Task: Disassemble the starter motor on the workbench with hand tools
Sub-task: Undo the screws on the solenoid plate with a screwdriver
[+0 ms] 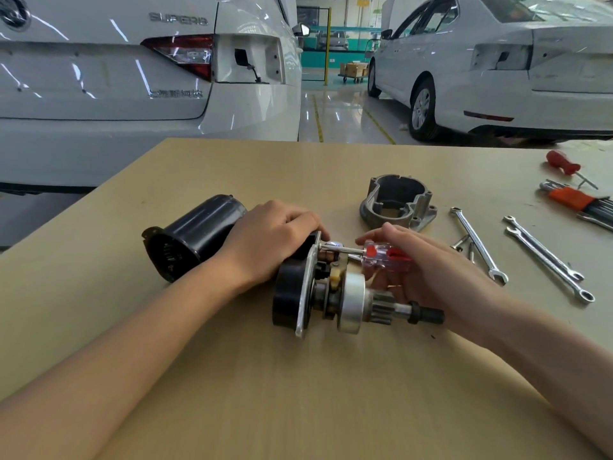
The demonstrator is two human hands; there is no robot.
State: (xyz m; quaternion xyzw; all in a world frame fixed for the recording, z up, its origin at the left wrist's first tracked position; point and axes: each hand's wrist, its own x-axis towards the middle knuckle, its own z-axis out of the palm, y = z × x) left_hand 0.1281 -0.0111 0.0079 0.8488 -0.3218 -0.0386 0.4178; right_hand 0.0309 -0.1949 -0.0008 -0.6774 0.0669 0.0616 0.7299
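Head view: the starter motor [318, 293] was gripped by the left hand [268, 240], and a screwdriver [381, 254] was clasped in the right hand [428, 270].

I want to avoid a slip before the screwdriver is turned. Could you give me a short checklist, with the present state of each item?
1. Left hand steadies the black cylindrical starter motor body: ok, it presses on top of it.
2. Right hand holds the small screwdriver with the clear and red handle: ok, fingers are around the handle.
3. Tip seated in the screw at the thin metal plate: cannot tell, the tip is too small to see.
4. Shaft level with the screw: ok, it lies nearly horizontal.
5. Grey cast aluminium nose housing out of the way: ok, it stands apart, behind the hands.
6. Silver combination wrenches clear of the right arm: ok.
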